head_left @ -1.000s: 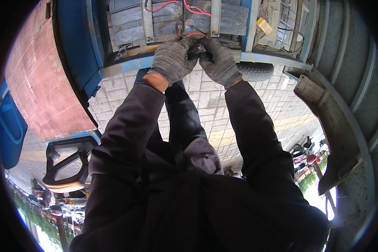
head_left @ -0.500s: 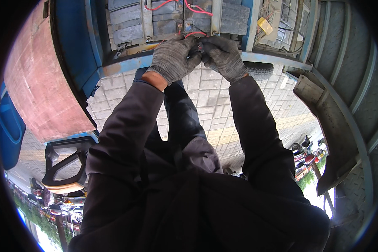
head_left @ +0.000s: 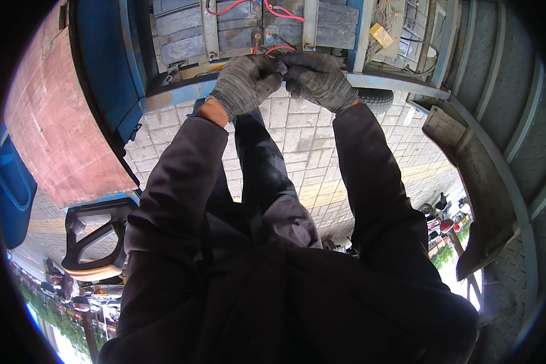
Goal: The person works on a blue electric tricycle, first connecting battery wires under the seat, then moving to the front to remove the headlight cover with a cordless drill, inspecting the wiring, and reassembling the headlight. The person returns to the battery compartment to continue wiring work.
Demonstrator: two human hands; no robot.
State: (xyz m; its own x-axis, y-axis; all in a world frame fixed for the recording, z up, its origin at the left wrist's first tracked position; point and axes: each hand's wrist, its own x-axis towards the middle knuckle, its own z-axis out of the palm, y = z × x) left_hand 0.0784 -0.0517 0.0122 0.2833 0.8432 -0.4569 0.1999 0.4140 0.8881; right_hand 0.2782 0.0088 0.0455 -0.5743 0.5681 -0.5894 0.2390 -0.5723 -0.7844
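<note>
My left hand [head_left: 244, 86] and my right hand [head_left: 323, 82], both in grey knit gloves with dark fingers, meet in front of a bank of dark grey batteries [head_left: 233, 40]. Their fingers are closed together at the tips. Between them shows a small dark piece [head_left: 281, 68], too small to name. Just beyond the fingertips a short red wire [head_left: 279, 48] arches over the near batteries; whether it reaches my hands is hidden. A longer red wire [head_left: 283, 14] curves across the batteries farther back.
A blue metal frame rail [head_left: 179, 97] runs under my wrists. Right of the batteries are loose wires and a yellow block [head_left: 380, 36]. A tyre [head_left: 376, 100] sits below the rail. A reddish panel [head_left: 60, 109] stands at left, with a black plastic frame [head_left: 97, 239] below it.
Both hands have shifted slightly; the left has drawn a little left and down. The small dark piece between the fingertips shows more plainly now.
</note>
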